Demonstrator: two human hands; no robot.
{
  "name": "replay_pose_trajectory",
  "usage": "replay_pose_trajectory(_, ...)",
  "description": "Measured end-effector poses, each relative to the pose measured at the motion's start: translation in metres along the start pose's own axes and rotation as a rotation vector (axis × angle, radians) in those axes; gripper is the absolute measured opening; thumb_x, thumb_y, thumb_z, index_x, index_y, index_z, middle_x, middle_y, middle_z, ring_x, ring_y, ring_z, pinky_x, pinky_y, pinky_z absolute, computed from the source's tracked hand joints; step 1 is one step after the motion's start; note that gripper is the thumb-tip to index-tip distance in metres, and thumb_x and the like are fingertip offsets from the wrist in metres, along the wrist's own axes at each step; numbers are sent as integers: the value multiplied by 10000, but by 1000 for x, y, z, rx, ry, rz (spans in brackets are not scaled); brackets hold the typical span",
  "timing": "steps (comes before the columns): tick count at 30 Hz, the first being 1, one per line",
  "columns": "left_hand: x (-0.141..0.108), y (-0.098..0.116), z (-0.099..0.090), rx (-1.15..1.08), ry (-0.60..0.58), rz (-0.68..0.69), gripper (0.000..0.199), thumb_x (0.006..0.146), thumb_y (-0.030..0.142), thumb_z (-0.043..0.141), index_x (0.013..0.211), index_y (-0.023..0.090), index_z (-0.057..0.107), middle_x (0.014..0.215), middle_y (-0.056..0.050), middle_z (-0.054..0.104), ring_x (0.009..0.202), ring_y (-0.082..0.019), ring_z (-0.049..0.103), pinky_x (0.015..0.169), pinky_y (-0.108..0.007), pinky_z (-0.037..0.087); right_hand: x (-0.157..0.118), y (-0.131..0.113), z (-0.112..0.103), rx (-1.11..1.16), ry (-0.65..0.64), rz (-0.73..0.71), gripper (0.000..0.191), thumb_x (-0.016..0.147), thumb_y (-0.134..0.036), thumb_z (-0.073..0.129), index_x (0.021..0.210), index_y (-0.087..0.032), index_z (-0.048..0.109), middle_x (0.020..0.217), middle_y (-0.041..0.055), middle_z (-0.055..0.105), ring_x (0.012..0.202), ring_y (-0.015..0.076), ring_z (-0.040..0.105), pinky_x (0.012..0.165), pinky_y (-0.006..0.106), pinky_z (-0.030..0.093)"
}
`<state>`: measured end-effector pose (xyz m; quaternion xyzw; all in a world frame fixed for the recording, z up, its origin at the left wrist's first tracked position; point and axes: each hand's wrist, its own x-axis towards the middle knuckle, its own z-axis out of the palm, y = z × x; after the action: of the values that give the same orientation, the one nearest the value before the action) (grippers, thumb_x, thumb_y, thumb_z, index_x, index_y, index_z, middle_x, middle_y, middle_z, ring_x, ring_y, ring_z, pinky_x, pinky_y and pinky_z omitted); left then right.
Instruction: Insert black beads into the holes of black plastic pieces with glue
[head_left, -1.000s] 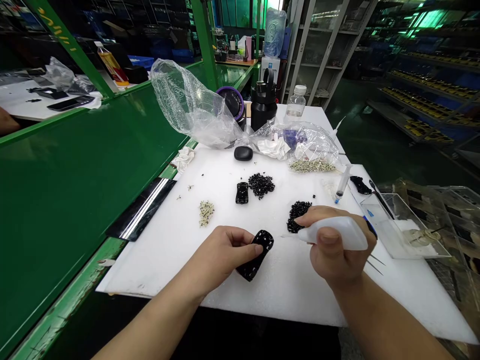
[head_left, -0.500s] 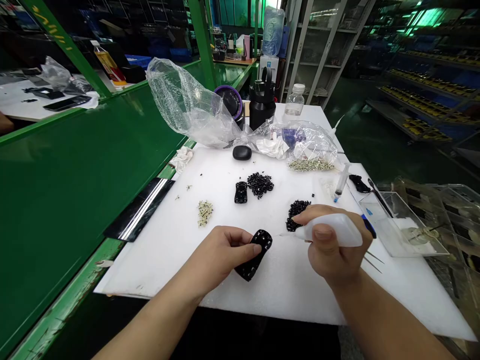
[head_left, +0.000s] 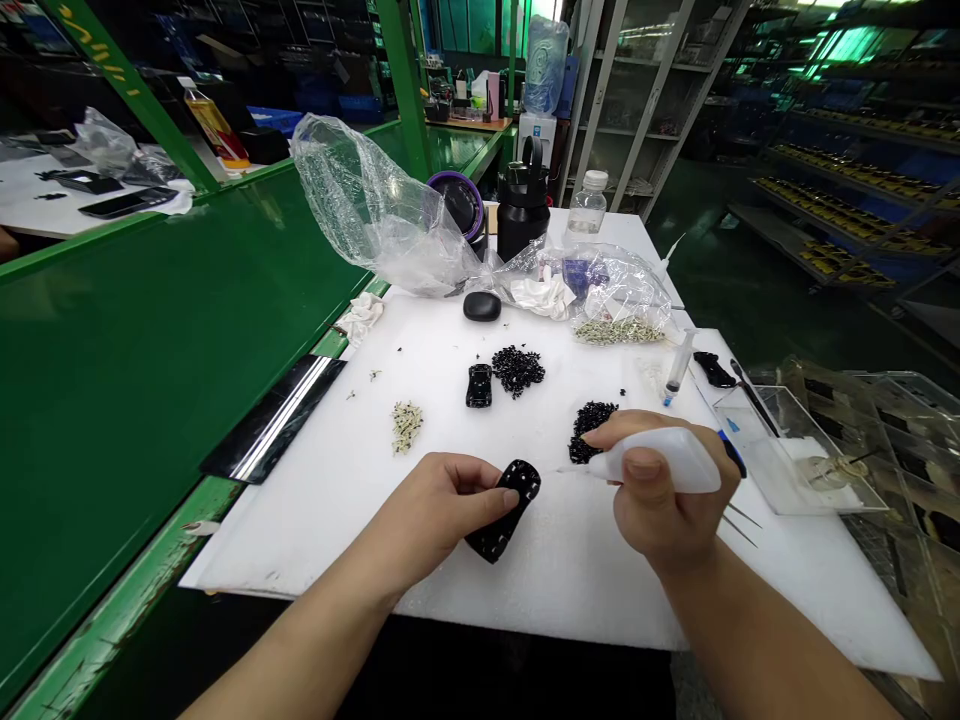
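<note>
A black molded part (head_left: 505, 525) sits between my 2 hands, at the fingers of my left hand (head_left: 442, 505) and left of my right hand (head_left: 660, 490), above the white work surface (head_left: 330, 530). My left hand pinches it, thumb on top, the part tilted with its upper end leaning right. My right hand is wrapped around a translucent squeeze bottle (head_left: 675, 460), held sideways; its thin nozzle points left, ending just beside the part, apart from it. Both my forearms (head_left: 315, 625) reach in from the bottom corners, angled inward. Behind the nozzle lies a pile of tiny black pieces (head_left: 592, 430); farther left, a pale pile (head_left: 407, 427).
</note>
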<state>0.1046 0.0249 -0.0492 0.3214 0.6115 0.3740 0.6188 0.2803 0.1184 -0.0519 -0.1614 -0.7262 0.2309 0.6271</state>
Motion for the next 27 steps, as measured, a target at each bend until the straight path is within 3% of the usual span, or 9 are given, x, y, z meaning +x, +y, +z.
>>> replay_pose_trajectory(4,0,1,-1,24,-9,-10,273,727,380,741,709,121,656,615,-8,582,562,-106,512,557,-231,415,-2,-2,1,71,15,46,192,877,-301,608,760,-171,690,632,30,657,559,161,608,510,306,476)
replay_pose_trajectory(7,-1,-1,-3,40,-1,1,288,744,399,722,709,129,627,626,-1,563,578,-112,504,569,-239,414,2,2,0,226,214,167,317,883,-429,575,755,-167,697,635,40,637,539,155,588,468,293,446)
replay_pose_trajectory(9,0,-3,-4,31,15,19,290,751,403,712,711,137,602,631,7,547,582,-110,489,566,-235,402,10,10,-3,354,325,370,366,890,-477,537,783,-164,693,621,29,612,508,132,559,459,277,441)
replay_pose_trajectory(11,1,-5,-5,2,22,35,301,743,406,716,704,143,577,628,16,526,575,-105,469,558,-232,391,19,20,-6,412,219,639,319,891,-455,536,896,-171,683,722,37,657,617,141,623,558,284,506)
replay_pose_trajectory(14,2,-6,-6,-29,7,54,313,726,406,727,696,143,559,613,25,501,560,-101,444,548,-234,383,29,35,-6,336,-139,857,328,839,-393,613,1097,-194,642,990,69,700,922,203,669,791,364,537)
replay_pose_trajectory(16,3,-7,-6,-29,-13,72,303,727,396,726,700,140,565,617,23,499,563,-100,440,548,-234,376,31,42,-3,218,-249,846,374,770,-348,681,1115,-207,659,1040,67,690,992,228,644,872,401,501)
replay_pose_trajectory(20,4,-10,-9,-11,-9,102,275,733,368,710,691,139,563,628,19,506,576,-102,446,556,-234,365,28,47,5,-79,-274,762,294,693,-257,719,987,-234,725,1055,53,659,1056,248,566,982,430,386)
replay_pose_trajectory(27,7,-14,-10,21,13,124,241,710,350,696,711,136,585,638,16,513,581,-107,449,556,-232,356,17,47,27,-302,-385,666,203,707,-198,670,905,-235,697,783,9,664,737,191,588,745,347,445)
